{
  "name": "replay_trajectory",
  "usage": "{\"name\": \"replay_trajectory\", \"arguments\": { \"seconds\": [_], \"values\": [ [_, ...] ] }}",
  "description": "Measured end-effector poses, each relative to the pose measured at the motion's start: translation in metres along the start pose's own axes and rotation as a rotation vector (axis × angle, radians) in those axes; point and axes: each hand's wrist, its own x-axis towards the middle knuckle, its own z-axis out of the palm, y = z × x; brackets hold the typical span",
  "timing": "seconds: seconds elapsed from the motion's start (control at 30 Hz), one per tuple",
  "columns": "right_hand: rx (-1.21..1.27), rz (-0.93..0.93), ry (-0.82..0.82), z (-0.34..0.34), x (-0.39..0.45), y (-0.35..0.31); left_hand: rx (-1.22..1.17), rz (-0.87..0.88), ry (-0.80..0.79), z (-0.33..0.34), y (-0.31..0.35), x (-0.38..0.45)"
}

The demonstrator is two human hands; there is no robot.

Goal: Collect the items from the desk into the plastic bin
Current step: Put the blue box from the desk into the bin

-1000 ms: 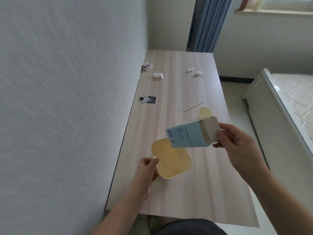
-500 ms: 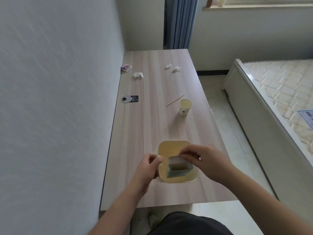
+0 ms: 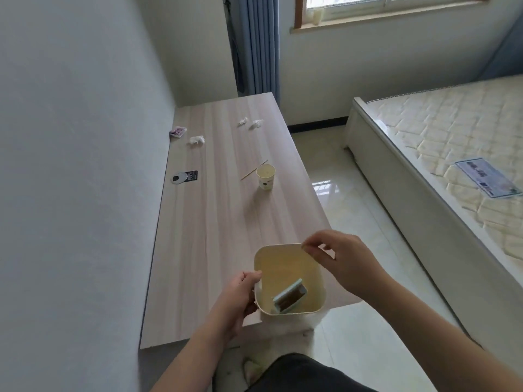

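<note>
A cream plastic bin (image 3: 283, 251) is held at the desk's near right corner, with my left hand (image 3: 240, 295) gripping its left rim. Inside it lies a light-blue cardboard box (image 3: 290, 297), tilted with its open end up. My right hand (image 3: 339, 261) hovers over the bin's far right rim with fingers apart and nothing in them. Farther up the wooden desk (image 3: 215, 222) stand a paper cup (image 3: 265, 176) and a thin wooden stick (image 3: 254, 170), then three crumpled tissues (image 3: 195, 140) (image 3: 242, 121) (image 3: 255, 124), a small pink packet (image 3: 178, 131) and a black-and-white tag (image 3: 184, 177).
A white wall runs along the desk's left edge. To the right lie a shiny tiled floor and a bed with a bare mattress (image 3: 452, 137). A blue curtain (image 3: 254, 43) hangs past the desk's far end under a window.
My right hand carried the blue box down into the bin, let it go and lifted away. The bin has shifted toward the desk's near right corner.
</note>
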Motion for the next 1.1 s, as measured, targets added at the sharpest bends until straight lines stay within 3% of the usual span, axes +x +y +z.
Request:
{"name": "replay_trajectory", "arguments": {
  "seconds": [0.1,0.23,0.3,0.47,0.6,0.73,0.93,1.1],
  "values": [
    [-0.024,0.014,-0.040,-0.020,-0.038,0.019,0.052,0.009,0.031,0.036,-0.010,-0.012],
    [-0.079,-0.018,-0.291,-0.034,-0.085,0.044,0.042,0.020,-0.026,0.078,-0.016,-0.025],
    [-0.112,-0.052,-0.328,-0.038,-0.104,0.054,0.004,0.006,-0.059,0.097,-0.018,-0.033],
    [-0.198,-0.088,-0.136,-0.043,-0.133,0.070,0.043,-0.026,-0.112,0.132,-0.030,-0.049],
    [-0.070,0.057,-0.047,-0.049,-0.137,0.076,0.107,-0.017,-0.168,0.145,-0.033,-0.056],
    [-0.066,0.072,0.055,-0.053,-0.136,0.082,0.154,-0.028,-0.200,0.155,-0.029,-0.056],
    [-0.114,0.048,0.228,-0.067,-0.127,0.100,0.067,-0.109,-0.120,0.170,-0.025,-0.036],
    [-0.064,0.125,0.271,-0.082,-0.110,0.119,-0.058,-0.131,-0.116,0.171,-0.019,-0.016]
  ]
}}
